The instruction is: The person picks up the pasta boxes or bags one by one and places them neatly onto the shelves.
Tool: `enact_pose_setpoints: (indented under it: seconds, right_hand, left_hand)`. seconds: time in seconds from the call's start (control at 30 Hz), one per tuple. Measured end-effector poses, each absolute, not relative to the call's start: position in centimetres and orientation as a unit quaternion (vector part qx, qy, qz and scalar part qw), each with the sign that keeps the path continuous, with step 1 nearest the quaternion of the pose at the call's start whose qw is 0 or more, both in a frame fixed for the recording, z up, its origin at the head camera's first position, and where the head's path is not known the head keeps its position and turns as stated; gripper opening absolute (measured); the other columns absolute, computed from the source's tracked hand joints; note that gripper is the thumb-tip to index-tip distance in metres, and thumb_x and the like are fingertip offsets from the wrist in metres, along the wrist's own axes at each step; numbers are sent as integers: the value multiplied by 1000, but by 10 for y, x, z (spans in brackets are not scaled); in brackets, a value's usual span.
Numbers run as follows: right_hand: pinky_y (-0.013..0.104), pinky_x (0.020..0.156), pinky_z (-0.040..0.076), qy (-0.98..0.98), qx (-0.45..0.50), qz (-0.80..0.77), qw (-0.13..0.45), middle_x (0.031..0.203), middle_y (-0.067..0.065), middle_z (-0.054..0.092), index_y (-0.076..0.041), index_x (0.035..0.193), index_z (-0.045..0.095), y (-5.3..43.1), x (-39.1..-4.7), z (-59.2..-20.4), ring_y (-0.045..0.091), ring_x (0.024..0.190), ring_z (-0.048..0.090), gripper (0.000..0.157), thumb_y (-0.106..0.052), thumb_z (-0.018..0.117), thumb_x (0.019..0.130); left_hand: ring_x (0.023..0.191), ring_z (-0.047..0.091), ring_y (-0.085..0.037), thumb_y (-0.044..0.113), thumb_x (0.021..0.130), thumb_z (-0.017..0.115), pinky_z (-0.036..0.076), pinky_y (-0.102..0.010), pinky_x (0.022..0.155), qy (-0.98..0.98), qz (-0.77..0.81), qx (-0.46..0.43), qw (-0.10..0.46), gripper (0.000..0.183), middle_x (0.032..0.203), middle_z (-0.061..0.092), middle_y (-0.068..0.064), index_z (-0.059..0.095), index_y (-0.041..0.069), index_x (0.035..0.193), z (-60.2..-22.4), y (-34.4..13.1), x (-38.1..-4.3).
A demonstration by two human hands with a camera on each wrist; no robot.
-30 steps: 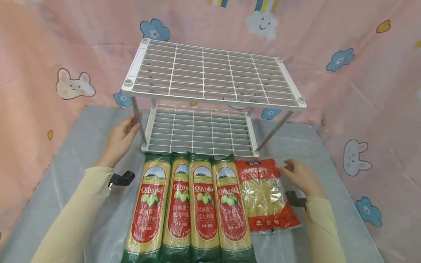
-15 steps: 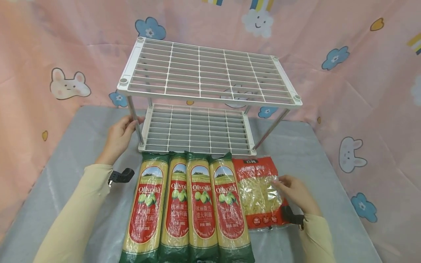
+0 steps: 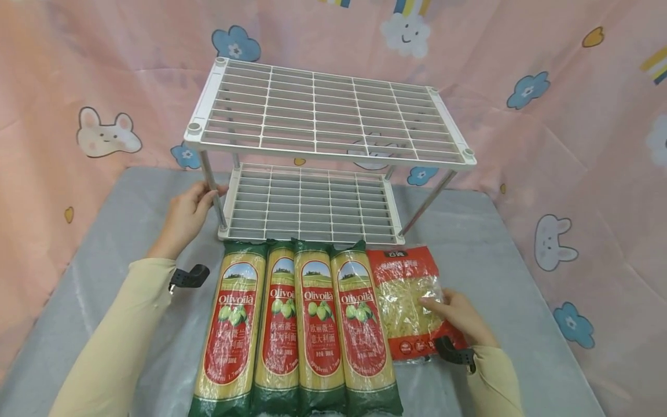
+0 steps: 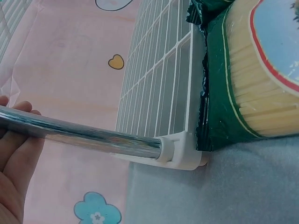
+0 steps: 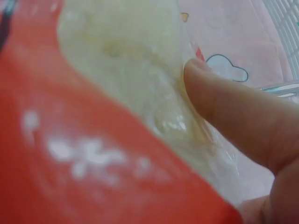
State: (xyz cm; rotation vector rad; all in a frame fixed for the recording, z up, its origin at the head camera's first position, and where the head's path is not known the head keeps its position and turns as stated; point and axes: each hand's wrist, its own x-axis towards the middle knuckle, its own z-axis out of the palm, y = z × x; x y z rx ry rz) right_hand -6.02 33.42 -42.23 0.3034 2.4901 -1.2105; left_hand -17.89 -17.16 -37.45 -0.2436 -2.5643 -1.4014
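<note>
A two-tier white wire rack [image 3: 206, 99] stands at the back, with metal posts. My left hand [image 3: 183, 219] grips its front left post [image 4: 93, 136], thumb in front and fingers behind. Before the rack lie several long spaghetti packs [image 3: 322, 321] with green ends and red labels, side by side. At their right is a red-and-clear bag of pasta [image 3: 403, 304]. My right hand [image 3: 465, 317] holds that bag by its right edge, thumb on top; the other fingers are mostly hidden under it. Close up, the right wrist view shows the thumb [image 5: 233, 102] pressing the clear film.
The rack's lower shelf [image 3: 230, 202] sits right behind the tops of the spaghetti packs. Grey cloth [image 3: 500, 278] covers the table. A pink curtain [image 3: 323, 35] with cartoon prints hangs behind and at both sides.
My right hand has come down from the bag's upper right corner along its side and now grips the edge. My left hand stays at the post. The whole view has shifted slightly.
</note>
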Motion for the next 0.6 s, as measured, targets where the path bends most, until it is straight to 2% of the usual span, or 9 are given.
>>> enact_pose_setpoints:
  seconds: [0.13,0.23,0.33,0.47,0.53,0.6]
  right_hand:
    - [27,57,49,864,129,-450,185,75,5,56,6,93,57,334,-59,-424,15,66,51,36,-29,66,88]
    - [28,57,51,857,133,-459,194,76,6,56,3,90,54,334,-58,-424,16,66,53,35,-30,65,89]
    - [29,66,53,861,108,-453,203,89,11,61,10,107,53,335,-57,-423,17,75,57,45,-29,66,89]
    - [39,83,54,854,68,-465,224,109,21,61,15,134,35,335,-57,-421,26,93,61,68,-25,66,89]
    - [45,90,51,853,65,-465,226,113,23,59,15,136,32,334,-57,-420,29,99,59,71,-24,66,88]
    - [46,90,51,859,70,-457,220,111,22,60,15,134,34,332,-57,-419,29,98,59,69,-26,67,88]
  left_hand:
    - [108,58,-42,22,103,41,48,-54,93,-873,-470,-80,99,34,120,60,-22,56,-3,121,-375,-171,-179]
    - [109,57,-41,23,103,41,48,-53,93,-873,-472,-76,95,35,121,60,-22,56,-3,122,-375,-171,-178]
    - [110,57,-41,24,103,41,47,-53,95,-872,-476,-75,91,36,121,60,-22,55,-3,122,-375,-170,-177]
    - [110,56,-42,23,103,41,46,-53,95,-868,-482,-77,95,36,121,59,-23,55,-5,121,-375,-170,-177]
    - [109,56,-43,22,103,41,46,-54,95,-866,-483,-80,99,36,120,59,-24,55,-6,120,-375,-171,-178]
    - [109,56,-43,22,103,41,46,-54,95,-866,-483,-82,105,36,119,60,-24,55,-6,120,-375,-171,-179]
